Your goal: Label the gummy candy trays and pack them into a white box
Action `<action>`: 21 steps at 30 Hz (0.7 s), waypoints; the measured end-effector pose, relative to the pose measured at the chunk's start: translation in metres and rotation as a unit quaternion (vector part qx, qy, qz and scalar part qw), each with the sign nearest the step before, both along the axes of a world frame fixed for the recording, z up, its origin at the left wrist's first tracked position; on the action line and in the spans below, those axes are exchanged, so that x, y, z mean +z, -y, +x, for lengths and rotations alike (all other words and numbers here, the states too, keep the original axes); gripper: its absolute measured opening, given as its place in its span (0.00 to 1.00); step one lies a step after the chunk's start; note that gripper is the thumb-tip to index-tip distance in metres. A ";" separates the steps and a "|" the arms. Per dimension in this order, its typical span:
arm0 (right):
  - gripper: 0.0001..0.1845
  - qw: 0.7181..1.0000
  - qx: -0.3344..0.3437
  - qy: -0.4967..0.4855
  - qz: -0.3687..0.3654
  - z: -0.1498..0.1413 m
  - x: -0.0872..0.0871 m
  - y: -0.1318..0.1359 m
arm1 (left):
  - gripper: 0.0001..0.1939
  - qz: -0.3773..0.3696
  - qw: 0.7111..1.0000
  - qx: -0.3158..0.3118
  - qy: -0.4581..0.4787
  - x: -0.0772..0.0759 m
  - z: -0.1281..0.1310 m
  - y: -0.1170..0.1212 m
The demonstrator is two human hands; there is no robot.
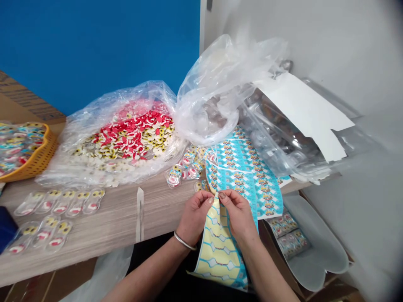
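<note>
Left hand and right hand, both pinched shut on one yellow-and-blue sticker sheet; five clear blister packs in a row to the left on the wood-grain table.

Left hand and right hand: both pinching the top of a printed blue-and-yellow sheet (metal bangle on the left wrist). Nearby on a wood-look table: small clear trays, plastic bag of red-and-white candies.

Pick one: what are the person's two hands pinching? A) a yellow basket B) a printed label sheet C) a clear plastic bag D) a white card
B: the left hand and right hand meet at the top of the printed label sheet, gripping it between their fingertips.
</note>
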State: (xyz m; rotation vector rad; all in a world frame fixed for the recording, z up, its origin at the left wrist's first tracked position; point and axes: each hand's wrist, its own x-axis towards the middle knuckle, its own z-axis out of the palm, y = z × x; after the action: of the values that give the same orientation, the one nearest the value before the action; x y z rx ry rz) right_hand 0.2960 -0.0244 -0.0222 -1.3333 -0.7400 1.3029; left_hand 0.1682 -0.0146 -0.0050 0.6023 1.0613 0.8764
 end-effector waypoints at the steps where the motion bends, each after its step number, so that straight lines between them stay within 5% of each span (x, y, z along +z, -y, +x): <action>1: 0.11 1.000 -0.018 -0.022 -0.007 0.001 -0.003 -0.001 | 0.14 -0.006 1.000 0.000 0.003 0.000 -0.001 0.000; 7: 0.12 0.996 -0.077 -0.042 -0.008 0.003 -0.001 -0.001 | 0.13 0.003 0.999 0.021 -0.025 0.003 -0.003 -0.005; 12: 0.11 0.999 -0.052 -0.004 0.007 -0.005 0.001 -0.001 | 0.10 0.143 0.975 -0.021 -0.171 -0.008 -0.002 -0.020; 14: 0.11 0.989 -0.125 -0.082 0.005 0.008 0.000 -0.004 | 0.10 0.204 0.937 -0.026 -0.283 -0.016 -0.004 -0.025; 17: 0.11 0.954 -0.244 -0.173 0.021 0.052 0.010 -0.008 | 0.16 0.252 0.842 -0.052 -0.474 -0.025 -0.007 -0.032; 21: 0.05 0.916 -0.357 -0.084 0.166 0.094 0.052 -0.010 | 0.26 0.274 0.762 -0.111 -0.576 -0.026 0.000 -0.037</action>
State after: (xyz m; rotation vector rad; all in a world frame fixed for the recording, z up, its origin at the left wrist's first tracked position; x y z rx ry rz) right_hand 0.3902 -0.0146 0.0297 -1.0456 -0.2800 0.6520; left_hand 0.1679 0.0220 -0.0306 1.8834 1.7680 0.5371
